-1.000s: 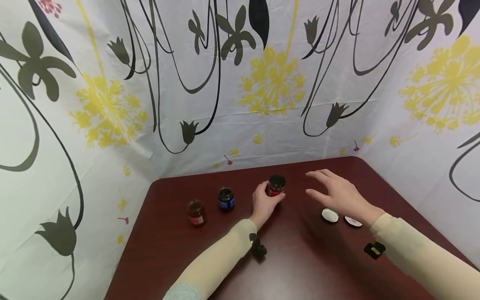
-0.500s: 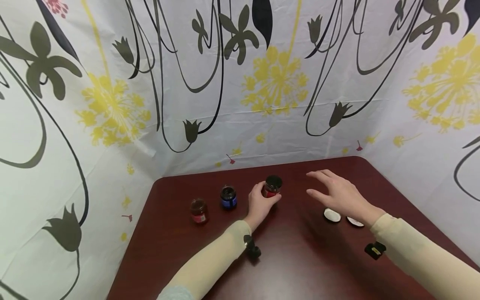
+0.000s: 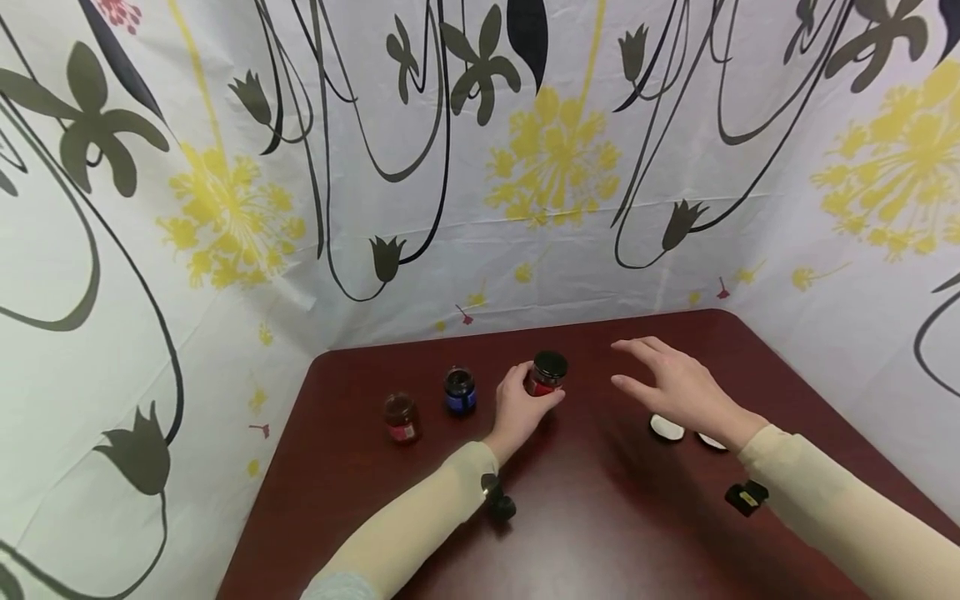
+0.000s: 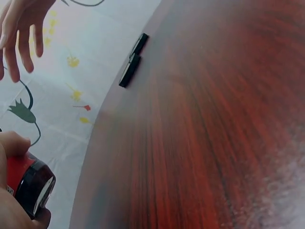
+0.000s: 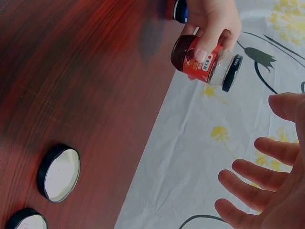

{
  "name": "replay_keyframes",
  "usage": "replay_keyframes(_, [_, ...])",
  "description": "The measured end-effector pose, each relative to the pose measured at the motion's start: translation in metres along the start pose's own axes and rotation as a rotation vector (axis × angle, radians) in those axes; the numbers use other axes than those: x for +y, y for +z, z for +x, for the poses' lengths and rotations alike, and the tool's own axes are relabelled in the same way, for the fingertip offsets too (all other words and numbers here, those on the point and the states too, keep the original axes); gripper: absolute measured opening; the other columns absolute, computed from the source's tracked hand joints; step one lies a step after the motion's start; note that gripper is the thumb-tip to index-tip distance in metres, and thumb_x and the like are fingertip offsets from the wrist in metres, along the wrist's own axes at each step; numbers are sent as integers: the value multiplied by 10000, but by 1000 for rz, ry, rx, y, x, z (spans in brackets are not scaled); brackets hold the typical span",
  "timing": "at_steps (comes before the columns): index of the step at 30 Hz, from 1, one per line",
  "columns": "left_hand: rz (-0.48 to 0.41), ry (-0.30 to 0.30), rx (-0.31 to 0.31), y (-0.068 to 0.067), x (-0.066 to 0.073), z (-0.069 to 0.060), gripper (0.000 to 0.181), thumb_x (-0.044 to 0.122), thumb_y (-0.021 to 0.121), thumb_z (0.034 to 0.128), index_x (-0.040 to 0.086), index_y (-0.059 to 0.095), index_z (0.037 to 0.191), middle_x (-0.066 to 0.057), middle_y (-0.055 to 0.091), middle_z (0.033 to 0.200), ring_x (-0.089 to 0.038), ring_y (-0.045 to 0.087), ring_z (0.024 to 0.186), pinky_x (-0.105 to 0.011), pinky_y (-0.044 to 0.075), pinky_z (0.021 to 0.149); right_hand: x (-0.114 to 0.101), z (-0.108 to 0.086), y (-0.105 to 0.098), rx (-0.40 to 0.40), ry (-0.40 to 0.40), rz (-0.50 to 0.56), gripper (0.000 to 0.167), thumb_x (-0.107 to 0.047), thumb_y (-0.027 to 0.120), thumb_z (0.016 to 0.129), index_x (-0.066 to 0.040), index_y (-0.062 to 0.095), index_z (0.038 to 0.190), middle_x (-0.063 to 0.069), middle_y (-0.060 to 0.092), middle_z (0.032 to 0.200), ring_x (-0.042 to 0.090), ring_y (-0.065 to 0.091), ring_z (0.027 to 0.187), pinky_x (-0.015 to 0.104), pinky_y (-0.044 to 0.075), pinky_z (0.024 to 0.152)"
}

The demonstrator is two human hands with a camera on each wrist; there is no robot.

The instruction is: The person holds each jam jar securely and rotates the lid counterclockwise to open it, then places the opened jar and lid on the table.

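My left hand (image 3: 517,408) holds a glass jar (image 5: 205,59) with a red label around its middle, fingers on one side and thumb on the other. A black lid (image 5: 232,73) sits on the jar's mouth, and the contents look dark. In the left wrist view, part of the same jar (image 4: 28,183) shows at the lower left edge. To the right of it, my right hand (image 3: 678,387) hovers above the table with fingers spread and slightly bent, touching nothing. Under that hand lie two black-rimmed lids, one lid (image 3: 666,427) beside another lid (image 5: 28,220), pale insides up.
Left of my left hand stand a lidless blue-labelled jar (image 3: 460,396) and a lidless red-labelled jar (image 3: 402,421). The dark red wooden table (image 3: 600,517) ends against a white flower-patterned cloth (image 3: 465,208) at the back and sides. Both wrists carry small black cameras.
My left hand has shifted a little left with the red-labelled jar, farther from the right hand. The right hand has stayed almost still. The head view has turned slightly.
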State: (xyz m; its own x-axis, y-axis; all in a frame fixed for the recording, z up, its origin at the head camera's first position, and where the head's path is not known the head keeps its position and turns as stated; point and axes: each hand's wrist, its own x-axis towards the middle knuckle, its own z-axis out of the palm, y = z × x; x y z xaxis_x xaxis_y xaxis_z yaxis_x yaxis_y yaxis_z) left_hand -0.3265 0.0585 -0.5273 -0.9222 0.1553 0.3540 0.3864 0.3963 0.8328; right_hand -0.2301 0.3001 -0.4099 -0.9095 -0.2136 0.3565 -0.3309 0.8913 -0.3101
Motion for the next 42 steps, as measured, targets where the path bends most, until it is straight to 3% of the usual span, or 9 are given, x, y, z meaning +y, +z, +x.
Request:
replay_keyframes(13, [-3, 53, 4, -19, 5, -15, 545, 350, 901, 753, 204, 655, 1217, 105, 617, 1052, -95, 600, 989, -351, 528, 862, -4, -1, 10, 8, -5, 43, 587, -522, 630, 958, -194, 541, 1436, 38, 535, 1398, 264, 629, 1117, 542, 511, 837])
replay_keyframes(20, [-7, 109, 2, -29, 15, -17, 543, 372, 891, 760, 212, 654, 1221, 107, 610, 1063, -84, 602, 995, -321, 535, 838, -6, 5, 7, 32, -4, 65, 578, -513, 638, 956, -190, 547, 1427, 19, 546, 1376, 266, 612, 1148, 543, 496, 868])
replay_keyframes(35, [-3, 160, 12, -43, 21, -22, 551, 428, 880, 761, 217, 659, 1219, 110, 602, 1054, -74, 597, 975, -313, 547, 807, -11, 17, 5, 33, 11, 116, 590, -512, 650, 950, -215, 525, 1444, 32, 546, 1388, 287, 577, 1199, 572, 476, 901])
replay_keyframes(42, [5, 147, -23, -46, 24, -29, 583, 535, 838, 769, 235, 657, 1235, 121, 582, 1046, -68, 587, 959, -272, 548, 779, -17, 19, 12, 32, 1, 142, 607, -540, 642, 944, -220, 524, 1446, 11, 549, 1398, 291, 580, 1200, 560, 476, 910])
